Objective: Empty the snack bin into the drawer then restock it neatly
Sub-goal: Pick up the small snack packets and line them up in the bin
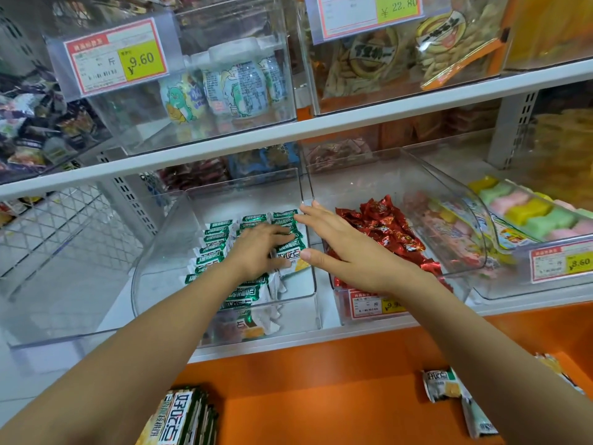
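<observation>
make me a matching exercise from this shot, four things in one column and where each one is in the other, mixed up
Things:
1. left hand
2. right hand
3. red candies
4. stacked packets

Places:
A. in the orange drawer, lower left
B. in the neighbouring bin, right of the clear bin
C. on the green-and-white packets in the clear bin
D. fingers straight, fingertips at the wall between the two bins

Pairs: 1-C, 2-D, 3-B, 4-A
</observation>
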`<state>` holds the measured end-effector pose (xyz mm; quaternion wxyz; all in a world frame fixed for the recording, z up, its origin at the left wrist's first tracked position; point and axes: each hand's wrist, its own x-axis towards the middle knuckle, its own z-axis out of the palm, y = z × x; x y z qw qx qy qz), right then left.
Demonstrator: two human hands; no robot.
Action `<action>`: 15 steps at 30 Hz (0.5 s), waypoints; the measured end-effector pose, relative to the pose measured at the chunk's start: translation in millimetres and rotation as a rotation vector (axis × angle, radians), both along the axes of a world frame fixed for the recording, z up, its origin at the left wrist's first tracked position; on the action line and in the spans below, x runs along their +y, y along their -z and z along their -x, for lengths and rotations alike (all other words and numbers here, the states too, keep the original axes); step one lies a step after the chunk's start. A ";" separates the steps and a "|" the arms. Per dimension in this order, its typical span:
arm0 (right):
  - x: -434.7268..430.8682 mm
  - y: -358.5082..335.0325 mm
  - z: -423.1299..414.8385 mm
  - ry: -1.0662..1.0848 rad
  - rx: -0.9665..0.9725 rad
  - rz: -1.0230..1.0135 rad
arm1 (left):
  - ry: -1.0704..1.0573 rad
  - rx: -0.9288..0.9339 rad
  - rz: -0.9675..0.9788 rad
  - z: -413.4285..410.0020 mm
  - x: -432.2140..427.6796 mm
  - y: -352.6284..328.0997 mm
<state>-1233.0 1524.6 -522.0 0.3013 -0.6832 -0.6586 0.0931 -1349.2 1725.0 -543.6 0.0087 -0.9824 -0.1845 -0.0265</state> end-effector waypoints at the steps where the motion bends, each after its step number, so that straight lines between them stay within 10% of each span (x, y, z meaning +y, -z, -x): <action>1: 0.1 0.2 -0.1 0.000 -0.001 0.001 | -0.006 -0.008 -0.062 -1.5 0.2 -0.1; 12: 3.7 4.1 -2.5 -0.007 -0.009 -0.018 | -0.039 0.160 0.082 -4.5 6.6 0.3; 15: 0.0 -2.9 2.2 -0.009 0.033 -0.050 | -0.110 -0.151 0.208 10.3 -5.2 -13.7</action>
